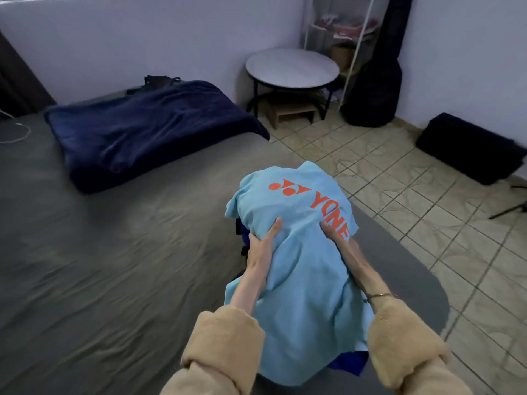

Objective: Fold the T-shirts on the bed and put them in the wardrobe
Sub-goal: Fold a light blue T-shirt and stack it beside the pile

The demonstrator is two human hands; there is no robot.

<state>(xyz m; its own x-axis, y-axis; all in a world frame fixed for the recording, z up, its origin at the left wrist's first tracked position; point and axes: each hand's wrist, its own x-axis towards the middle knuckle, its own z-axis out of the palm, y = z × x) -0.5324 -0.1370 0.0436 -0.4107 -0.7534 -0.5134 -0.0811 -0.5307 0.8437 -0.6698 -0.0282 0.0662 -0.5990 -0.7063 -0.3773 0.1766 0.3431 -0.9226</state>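
Note:
A light blue T-shirt (302, 269) with an orange logo lies draped over a bundle of clothes held above the bed's right edge. A darker blue garment (348, 364) peeks out beneath it at the near end. My left hand (261, 246) holds the bundle's left side, thumb on top of the cloth. My right hand (338, 236) holds the right side the same way, thumb near the logo. The fingers of both hands are hidden under the fabric. Both arms wear tan fleece sleeves.
The bed (99, 266) has a grey sheet, with a folded navy blanket (148, 129) at its far end. On the tiled floor to the right stand a round table (292, 67), a dark guitar bag (376, 81), a white rack (345, 29) and a black case (470, 146).

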